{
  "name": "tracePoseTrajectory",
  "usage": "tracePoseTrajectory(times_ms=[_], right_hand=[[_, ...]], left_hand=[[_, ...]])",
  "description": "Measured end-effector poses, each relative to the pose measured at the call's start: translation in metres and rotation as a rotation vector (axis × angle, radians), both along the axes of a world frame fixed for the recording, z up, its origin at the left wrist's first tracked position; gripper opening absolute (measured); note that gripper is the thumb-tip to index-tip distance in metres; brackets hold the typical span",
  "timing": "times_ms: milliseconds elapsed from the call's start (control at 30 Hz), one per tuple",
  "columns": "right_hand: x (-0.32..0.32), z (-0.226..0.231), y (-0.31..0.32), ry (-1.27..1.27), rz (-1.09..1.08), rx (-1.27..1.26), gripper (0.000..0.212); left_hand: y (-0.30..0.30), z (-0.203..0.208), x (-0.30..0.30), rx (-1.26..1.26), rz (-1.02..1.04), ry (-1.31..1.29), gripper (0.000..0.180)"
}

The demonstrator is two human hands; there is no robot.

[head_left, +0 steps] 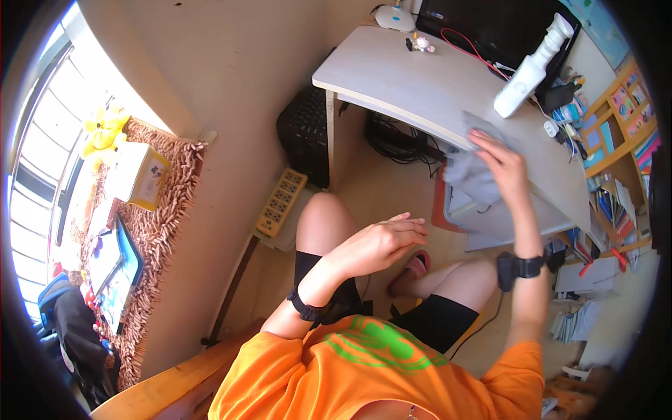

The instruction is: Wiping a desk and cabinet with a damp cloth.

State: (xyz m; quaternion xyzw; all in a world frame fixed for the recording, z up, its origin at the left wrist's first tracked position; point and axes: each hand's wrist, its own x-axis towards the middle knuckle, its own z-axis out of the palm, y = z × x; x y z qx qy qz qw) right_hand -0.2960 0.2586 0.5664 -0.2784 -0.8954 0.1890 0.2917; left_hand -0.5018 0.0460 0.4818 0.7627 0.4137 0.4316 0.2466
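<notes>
A grey cloth drapes over the front edge of the white desk, slightly blurred. My right hand has it by its right side, fingers laid along the fabric; the palm side is hidden. My left hand hangs in the air above my lap, its fingers stretched out and holding nothing. A tall white device stands on the desk beyond the cloth. Close to the desk's back edge sits a small white figurine.
Behind the device is a dark monitor with a red cable. Shelves of books line the right. A yellow power strip and a black basket are by the wall. At left, a shaggy brown mat covers the sill.
</notes>
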Motion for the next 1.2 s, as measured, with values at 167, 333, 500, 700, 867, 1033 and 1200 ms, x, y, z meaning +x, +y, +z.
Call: tracePoseTrajectory(times_ms=[167, 333, 500, 700, 867, 1033, 1200], right_hand=[[0.099, -0.002, 0.01, -0.021, -0.187, -0.043, 0.034], [0.056, 0.002, 0.004, -0.058, -0.199, 0.039, 0.033], [-0.079, -0.007, -0.003, 0.033, 0.008, 0.097, 0.03], [-0.221, -0.027, -0.011, 0.232, 0.147, 0.285, 0.019], [-0.306, -0.042, -0.016, 0.308, 0.11, 0.457, 0.01], [-0.308, -0.044, -0.022, 0.222, 0.219, 0.391, 0.019], [-0.223, -0.044, 0.003, 0.325, 0.226, 0.333, 0.027]], left_hand=[[0.002, -0.009, 0.003, -0.004, -0.07, 0.026, 0.019], [0.011, -0.03, -0.005, -0.059, -0.089, -0.034, 0.019], [0.016, -0.039, -0.024, -0.1, -0.081, -0.073, 0.02], [0.009, -0.034, -0.047, -0.105, -0.04, -0.053, 0.02], [-0.011, -0.009, -0.056, -0.206, 0.107, 0.046, 0.02], [-0.023, 0.001, -0.046, -0.259, 0.162, 0.066, 0.018], [-0.007, 0.012, -0.03, -0.172, 0.087, 0.144, 0.018]])
